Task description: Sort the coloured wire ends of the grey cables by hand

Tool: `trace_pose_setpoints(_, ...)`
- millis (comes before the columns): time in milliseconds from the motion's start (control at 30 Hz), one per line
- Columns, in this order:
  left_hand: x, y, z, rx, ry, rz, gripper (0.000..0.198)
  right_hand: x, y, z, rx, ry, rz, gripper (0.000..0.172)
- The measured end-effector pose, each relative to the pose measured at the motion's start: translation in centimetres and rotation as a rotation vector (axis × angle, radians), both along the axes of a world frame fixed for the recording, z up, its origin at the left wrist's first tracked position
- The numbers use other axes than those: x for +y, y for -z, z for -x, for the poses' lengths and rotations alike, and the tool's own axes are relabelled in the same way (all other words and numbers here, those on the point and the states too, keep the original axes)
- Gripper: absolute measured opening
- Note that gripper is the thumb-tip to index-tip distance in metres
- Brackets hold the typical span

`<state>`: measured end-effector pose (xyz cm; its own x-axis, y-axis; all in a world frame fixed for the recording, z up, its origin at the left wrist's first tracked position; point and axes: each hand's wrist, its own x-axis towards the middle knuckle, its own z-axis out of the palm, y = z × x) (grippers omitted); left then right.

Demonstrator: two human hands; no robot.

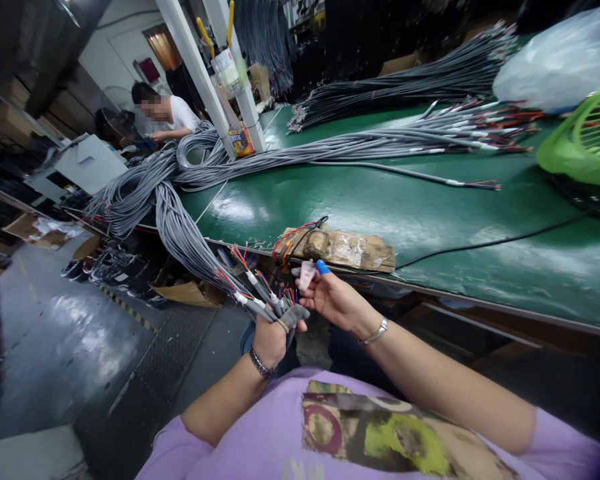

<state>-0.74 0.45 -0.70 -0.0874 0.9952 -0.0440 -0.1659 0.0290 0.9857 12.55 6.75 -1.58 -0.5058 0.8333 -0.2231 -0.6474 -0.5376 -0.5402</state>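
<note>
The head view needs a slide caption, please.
Left hand grips stripped grey cables beside a green table; right hand close by.

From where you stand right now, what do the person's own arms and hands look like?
Both arms emerge from short lilac sleeves. The left hand has a grey covering on at least one digit, with a dark bracelet at its wrist. The right hand has a bright blue cover on one fingertip and a shiny silver-coloured bangle at the wrist.

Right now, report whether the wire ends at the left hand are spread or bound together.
Spread: colored wires fan apart beyond the white bands on gray cables held in the left hand.
</note>
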Motion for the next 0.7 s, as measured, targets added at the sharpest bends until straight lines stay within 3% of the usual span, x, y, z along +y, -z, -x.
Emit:
trace_pose_setpoints(133, 0.0, 0.1, -0.1, 0.020, -0.076, -0.032, 0.022, -0.1, -0.3, 0.1, -0.074, 0.086, -0.082, 0.027)
trace_pose_setpoints(300, 0.3, -0.1, -0.6, 0.045, -0.119, -0.047, 0.022, -0.5, 0.2, -0.1, -0.203, 0.144, -0.174, 0.039)
trace_pose_setpoints(400, 0.3, 0.0, -0.7, 0.064, -0.096, -0.065, 0.024, -1.3, 0.5, -0.4, -0.265, 0.061, -0.229, 0.043)
trace_pose_setpoints(500, 0.3, 0.4, -0.4, 0.107, -0.065, -0.070, 0.028, -2.1, 0.4, -0.6, -0.300, -0.042, -0.294, 0.036)
trace_pose_setpoints(700, -0.1, 1.5, 0.4, 0.271, 0.028, -0.070, 0.030, -2.6, -0.3, -0.6, -0.471, -0.003, -0.410, 0.034)
